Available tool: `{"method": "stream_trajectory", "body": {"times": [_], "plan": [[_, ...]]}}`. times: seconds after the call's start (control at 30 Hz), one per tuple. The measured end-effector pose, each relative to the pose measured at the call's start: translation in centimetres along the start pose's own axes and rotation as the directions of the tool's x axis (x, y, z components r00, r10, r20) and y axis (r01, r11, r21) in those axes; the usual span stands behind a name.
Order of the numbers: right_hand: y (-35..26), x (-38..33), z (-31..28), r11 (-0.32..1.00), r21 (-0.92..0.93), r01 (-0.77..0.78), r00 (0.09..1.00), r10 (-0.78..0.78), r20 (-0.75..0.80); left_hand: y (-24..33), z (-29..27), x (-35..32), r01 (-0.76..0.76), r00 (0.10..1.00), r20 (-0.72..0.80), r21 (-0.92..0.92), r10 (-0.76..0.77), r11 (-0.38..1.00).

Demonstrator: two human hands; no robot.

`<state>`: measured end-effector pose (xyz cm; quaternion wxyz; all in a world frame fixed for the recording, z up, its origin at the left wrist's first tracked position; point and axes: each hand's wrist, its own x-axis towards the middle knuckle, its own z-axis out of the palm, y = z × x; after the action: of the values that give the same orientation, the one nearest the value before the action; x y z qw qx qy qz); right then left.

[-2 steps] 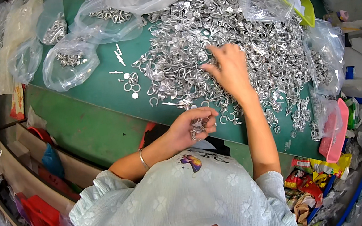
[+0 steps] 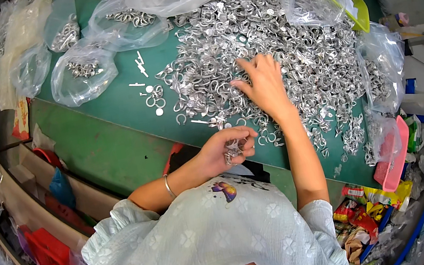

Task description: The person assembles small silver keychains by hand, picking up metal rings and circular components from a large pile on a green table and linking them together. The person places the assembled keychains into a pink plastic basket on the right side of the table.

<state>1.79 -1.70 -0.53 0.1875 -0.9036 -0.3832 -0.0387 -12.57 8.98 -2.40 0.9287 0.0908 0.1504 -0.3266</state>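
A wide heap of silver-coloured metal rings [image 2: 202,72] covers much of the green table [image 2: 123,105]. My left hand [image 2: 228,147], palm turned up near the table's front edge, is curled around several of these rings. Over the heap reaches my right hand [image 2: 266,85], palm down, its thumb and forefinger apart and its fingertips at the rings. Nothing shows as held in the right hand; the undersides of its fingers are hidden. Left of the heap lie a few loose rings, white discs [image 2: 159,112] and thin sticks [image 2: 140,65].
Clear plastic bags [image 2: 83,75] with rings stand at the back left, and more bags [image 2: 380,67] lie on the right. A yellow-green tray [image 2: 355,1] sits behind the heap. At the right edge is a pink basket [image 2: 392,155]; a red basket [image 2: 54,260] is at lower left.
My right hand has shifted slightly left over the heap. My left hand stays in place with its rings.
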Motion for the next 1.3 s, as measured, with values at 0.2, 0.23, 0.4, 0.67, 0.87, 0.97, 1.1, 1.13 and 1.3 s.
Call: {"method": "stream_trajectory", "body": {"times": [0.2,0.23,0.4,0.67,0.87,0.97,1.1,1.13,1.3], "plan": [[1.0,-3.1,-2.3,0.992,-0.084,-0.093,0.988,0.102,0.114,0.5,-0.3,-0.8,-0.071,0.997,0.005,0.010,0.071,0.997],[1.1,-3.5,-3.1,0.987,-0.101,-0.123,0.982,0.136,0.133,0.6,-0.3,-0.9,-0.078,0.997,0.002,0.006,0.078,0.997],[-1.1,-0.3,-2.2,0.997,0.053,-0.050,0.997,0.053,-0.054,0.7,0.0,-0.6,-0.065,0.997,-0.038,0.032,0.067,0.997],[-1.2,2.1,1.6,0.976,0.201,0.078,0.991,-0.055,-0.120,0.8,-0.2,-1.5,-0.105,0.992,0.075,-0.005,0.105,0.994],[-1.6,0.3,-1.9,0.906,0.376,-0.196,0.966,0.244,-0.083,3.2,1.2,-2.3,-0.315,0.937,-0.136,0.079,0.323,0.946],[-0.3,-0.2,-2.3,0.844,0.480,-0.239,0.964,0.267,0.010,3.7,0.8,-2.4,-0.348,0.927,-0.108,0.099,0.358,0.932],[-0.7,-1.0,-4.0,0.512,0.782,-0.356,0.929,0.288,0.234,3.7,0.8,-2.2,-0.389,0.916,-0.083,0.048,0.392,0.920],[-1.4,-1.1,-4.1,0.576,0.765,-0.289,0.957,0.153,0.247,3.8,1.1,-2.1,-0.400,0.912,-0.094,0.009,0.399,0.917],[-2.2,3.0,-2.8,0.793,0.481,-0.373,0.925,0.355,0.133,4.2,0.2,-1.7,-0.339,0.931,-0.145,-0.001,0.335,0.941]]}}
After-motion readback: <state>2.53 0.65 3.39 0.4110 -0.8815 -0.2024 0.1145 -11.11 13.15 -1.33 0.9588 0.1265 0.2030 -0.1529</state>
